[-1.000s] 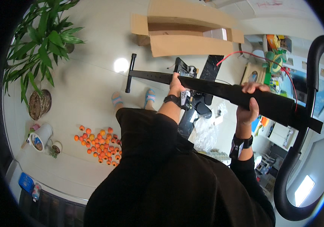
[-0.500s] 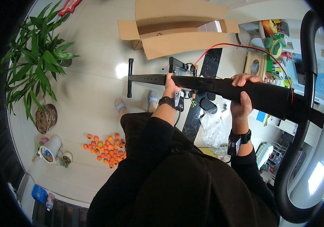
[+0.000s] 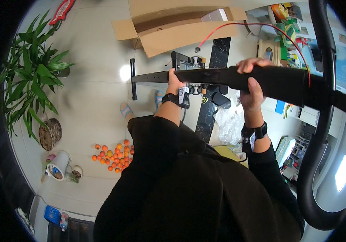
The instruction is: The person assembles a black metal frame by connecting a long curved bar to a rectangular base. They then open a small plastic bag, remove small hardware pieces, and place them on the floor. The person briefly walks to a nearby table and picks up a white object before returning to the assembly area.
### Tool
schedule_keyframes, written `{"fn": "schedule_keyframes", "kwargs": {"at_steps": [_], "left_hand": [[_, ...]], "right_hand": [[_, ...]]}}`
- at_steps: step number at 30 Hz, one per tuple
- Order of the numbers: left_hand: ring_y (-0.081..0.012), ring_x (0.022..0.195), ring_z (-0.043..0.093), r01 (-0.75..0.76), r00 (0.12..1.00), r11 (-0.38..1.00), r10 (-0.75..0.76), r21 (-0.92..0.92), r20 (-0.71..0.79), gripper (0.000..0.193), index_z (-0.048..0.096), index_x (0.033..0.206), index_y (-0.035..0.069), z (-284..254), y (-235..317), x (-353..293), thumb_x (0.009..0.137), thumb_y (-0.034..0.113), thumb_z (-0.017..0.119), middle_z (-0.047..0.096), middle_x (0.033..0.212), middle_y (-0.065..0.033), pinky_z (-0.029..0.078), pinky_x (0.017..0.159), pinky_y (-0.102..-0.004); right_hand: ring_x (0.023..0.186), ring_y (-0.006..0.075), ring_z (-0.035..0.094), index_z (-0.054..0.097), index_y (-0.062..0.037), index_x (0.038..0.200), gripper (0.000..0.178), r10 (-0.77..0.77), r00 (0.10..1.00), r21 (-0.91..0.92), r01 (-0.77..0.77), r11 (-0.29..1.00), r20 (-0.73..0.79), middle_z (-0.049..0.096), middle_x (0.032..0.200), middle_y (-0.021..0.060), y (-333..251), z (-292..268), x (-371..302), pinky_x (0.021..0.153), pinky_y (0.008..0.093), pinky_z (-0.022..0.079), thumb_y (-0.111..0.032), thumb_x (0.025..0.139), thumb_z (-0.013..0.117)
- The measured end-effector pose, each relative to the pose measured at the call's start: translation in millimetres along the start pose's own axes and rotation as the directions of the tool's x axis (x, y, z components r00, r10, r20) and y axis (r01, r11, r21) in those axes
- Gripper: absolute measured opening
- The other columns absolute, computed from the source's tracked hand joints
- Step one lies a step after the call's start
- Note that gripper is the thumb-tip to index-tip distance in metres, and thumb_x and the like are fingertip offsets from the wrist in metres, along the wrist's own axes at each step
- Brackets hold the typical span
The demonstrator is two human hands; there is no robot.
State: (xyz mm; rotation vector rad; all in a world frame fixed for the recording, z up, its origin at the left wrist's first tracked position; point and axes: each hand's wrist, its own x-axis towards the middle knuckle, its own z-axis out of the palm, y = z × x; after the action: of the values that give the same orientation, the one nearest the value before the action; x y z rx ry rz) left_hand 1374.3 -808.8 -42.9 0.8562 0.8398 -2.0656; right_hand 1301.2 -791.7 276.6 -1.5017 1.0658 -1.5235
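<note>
A long black metal post of what looks like a piece of exercise equipment lies across my view, narrow with a row of holes toward its left end. At the right it joins a black curved handlebar with padded grips. My left hand is closed round the post's thinner part. My right hand grips the wider section, thumb on the near side and fingers over the far side. A red cable arcs from the wide section, its dark end hanging loose. Left of the post is a black crossbar foot.
An open cardboard box lies beyond the post. Behind the post sits a metal frame part, with yellow scissors and clear plastic wrapping nearby. Orange fruits lie at the left, near a leafy plant.
The post, my hands and the surroundings sit slightly higher and mostly further left in view. The red cable's loose end now shows apart from the frame part. Both hands keep their grip.
</note>
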Motion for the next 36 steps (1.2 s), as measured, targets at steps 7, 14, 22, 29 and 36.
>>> {"fn": "schedule_keyframes", "kwargs": {"at_steps": [7, 14, 22, 29, 36], "left_hand": [[-0.0282, 0.084, 0.063, 0.176, 0.975, 0.984, -0.18, -0.039, -0.131, 0.021, 0.055, 0.086, 0.009, 38, -1, -36, 0.084, 0.029, 0.051, 0.064, 0.09, -0.0101, 0.052, 0.082, -0.0466], [-0.0294, 0.085, 0.061, 0.132, 0.99, 0.989, -0.134, -0.063, -0.036, 0.021, 0.052, 0.082, 0.009, 20, -5, -11, 0.079, 0.03, 0.052, 0.061, 0.086, -0.01, 0.05, 0.083, -0.0472], [-0.0288, 0.08, 0.063, 0.137, 0.981, 0.989, -0.128, -0.05, 0.146, 0.04, 0.057, 0.084, 0.008, 0, -8, -20, 0.081, 0.048, 0.063, 0.064, 0.088, -0.012, 0.052, 0.082, -0.044], [-0.0227, 0.088, 0.064, 0.104, 0.992, 0.986, -0.093, -0.127, 0.09, 0.046, 0.058, 0.09, 0.007, 24, -39, -64, 0.08, 0.051, 0.067, 0.065, 0.094, -0.0081, 0.054, 0.081, -0.0346], [-0.0211, 0.092, 0.062, 0.107, 0.973, 0.994, -0.107, 0.009, 0.204, 0.049, 0.056, 0.102, 0.006, 27, -48, -65, 0.092, 0.053, 0.046, 0.064, 0.1, -0.0092, 0.052, 0.083, -0.0337]], "right_hand": [[0.084, 0.0193, 0.051, 0.041, -0.0069, 0.11, 0.042, 0.042, 0.999, 0.017, -0.042, 0.999, 0.018, 0.051, 0.092, 0.0091, -4, 6, 4, 0.087, 0.0391, 0.041, -0.011, 0.078, 0.067], [0.079, 0.0208, 0.051, 0.043, -0.0093, 0.107, 0.041, 0.05, 0.996, -0.047, -0.054, 0.997, -0.079, 0.05, 0.086, 0.0082, 6, 4, 0, 0.084, 0.0404, 0.042, -0.019, 0.073, 0.064], [0.085, 0.0206, 0.053, 0.037, -0.009, 0.105, 0.047, 0.109, 0.989, -0.054, -0.105, 0.993, 0.094, 0.051, 0.088, 0.0087, 33, 9, -9, 0.087, 0.0408, 0.044, -0.014, 0.075, 0.073], [0.085, 0.0224, 0.053, 0.04, -0.0086, 0.107, 0.044, 0.117, 0.993, -0.068, -0.116, 0.991, 0.02, 0.052, 0.089, 0.0094, 31, 19, -14, 0.09, 0.0426, 0.042, -0.01, 0.073, 0.069], [0.095, 0.0236, 0.054, 0.043, -0.0065, 0.112, 0.04, 0.154, 0.987, -0.082, -0.156, 0.984, -0.034, 0.055, 0.095, 0.0107, 25, 24, -19, 0.099, 0.0459, 0.038, -0.01, 0.077, 0.061]]}}
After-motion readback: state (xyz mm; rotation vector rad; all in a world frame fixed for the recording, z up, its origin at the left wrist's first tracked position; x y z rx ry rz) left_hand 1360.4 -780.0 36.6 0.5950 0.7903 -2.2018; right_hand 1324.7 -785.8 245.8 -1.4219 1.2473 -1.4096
